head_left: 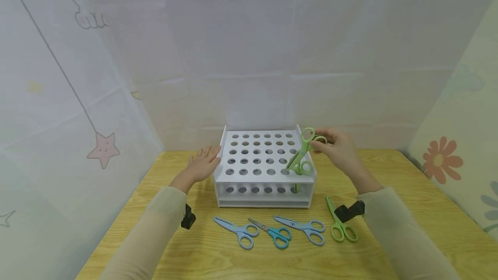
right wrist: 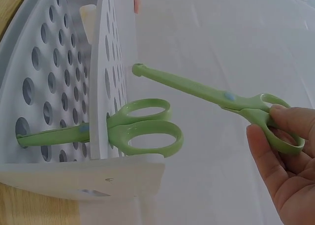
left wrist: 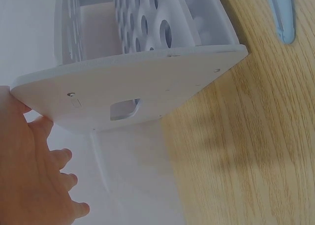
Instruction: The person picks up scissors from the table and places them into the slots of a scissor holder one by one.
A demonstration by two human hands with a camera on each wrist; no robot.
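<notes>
My right hand [head_left: 344, 152] pinches the handle of a pair of green scissors [right wrist: 192, 88] between thumb and fingers. In the right wrist view their tip points at the top of a white holed rack [head_left: 262, 179], with a gap between. Another pair of green scissors [right wrist: 173, 140] stands in a hole at the rack's front right corner, handle loops above the top plate, blade reaching a lower hole. My left hand [head_left: 201, 165] rests against the rack's left side panel [left wrist: 98, 89], with its thumb side at the panel's edge and its other fingers apart from it.
In front of the rack on the wooden table [head_left: 218, 262] lie light blue scissors [head_left: 232, 227], teal scissors [head_left: 277, 231], another light blue pair [head_left: 305, 225] and green scissors [head_left: 337, 219]. A pale cloth [head_left: 253, 55] hangs close behind the rack.
</notes>
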